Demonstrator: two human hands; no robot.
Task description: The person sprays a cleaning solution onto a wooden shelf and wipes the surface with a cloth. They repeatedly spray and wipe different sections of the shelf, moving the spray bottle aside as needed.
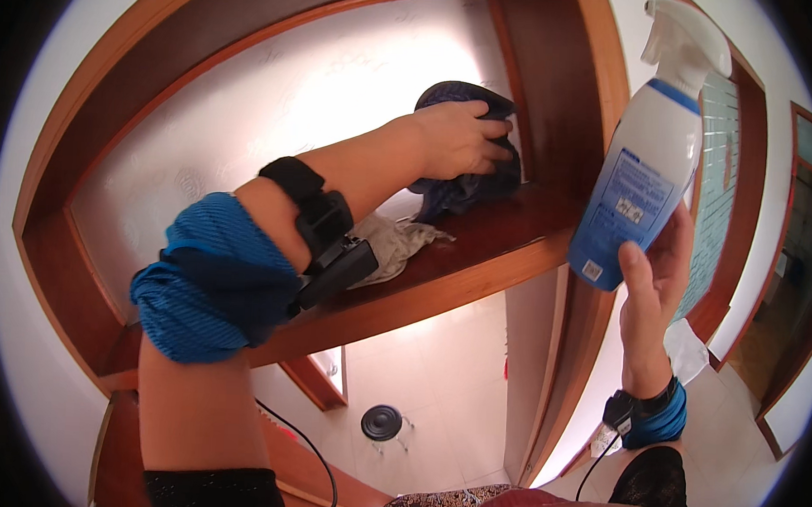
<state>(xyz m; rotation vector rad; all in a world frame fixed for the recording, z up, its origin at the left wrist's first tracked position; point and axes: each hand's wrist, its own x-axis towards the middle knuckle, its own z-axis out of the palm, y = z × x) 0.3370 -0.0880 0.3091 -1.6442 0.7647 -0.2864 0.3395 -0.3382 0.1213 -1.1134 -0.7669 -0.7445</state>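
Observation:
My left hand is closed over a dark blue cloth, pressed near the right end of a frosted glass panel with faint patterns. My right hand grips the lower part of a spray bottle, white above and blue below, with a white trigger head pointing up. The bottle stands upright, slightly tilted, and bears writing. A crumpled greyish rag lies on the reddish-brown wooden ledge below my left forearm, which hides part of it.
A wooden frame surrounds the recess. Far below, a black round stool stands on the pale tiled floor. A black cable hangs by my left arm. At right are a tiled window opening and a doorway.

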